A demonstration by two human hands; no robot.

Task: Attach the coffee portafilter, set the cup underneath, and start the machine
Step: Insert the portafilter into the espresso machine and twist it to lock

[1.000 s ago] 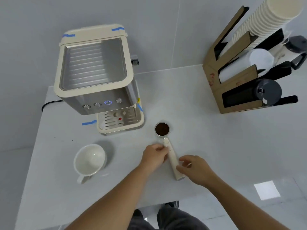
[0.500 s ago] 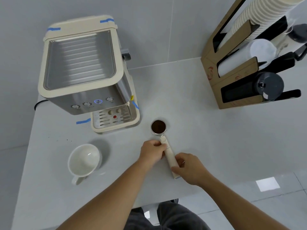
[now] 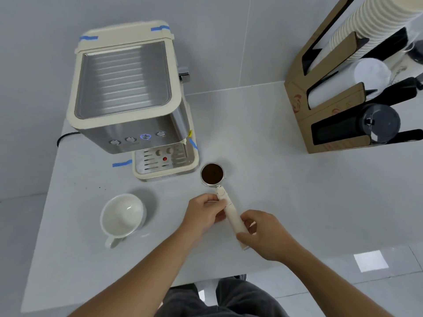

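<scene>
A portafilter (image 3: 230, 210) with a cream handle and a metal basket full of brown coffee grounds lies on the white table (image 3: 263, 179). My left hand (image 3: 203, 215) grips the upper part of its handle from the left. My right hand (image 3: 265, 234) holds the lower end of the handle from the right. The cream and steel coffee machine (image 3: 128, 99) stands at the back left, one button lit blue, its drip tray (image 3: 163, 162) facing me. An empty white cup (image 3: 122, 216) rests left of my left hand, handle toward me.
A cardboard rack (image 3: 332, 110) with stacked paper cups and black lids stands at the back right. Blue tape marks lie by the machine's base. A black cable runs off the table's left edge. The table's front edge is near my legs.
My fingers have closed more firmly around the handle; the portafilter stays where it was on the table. The view has shifted slightly as my head moved.
</scene>
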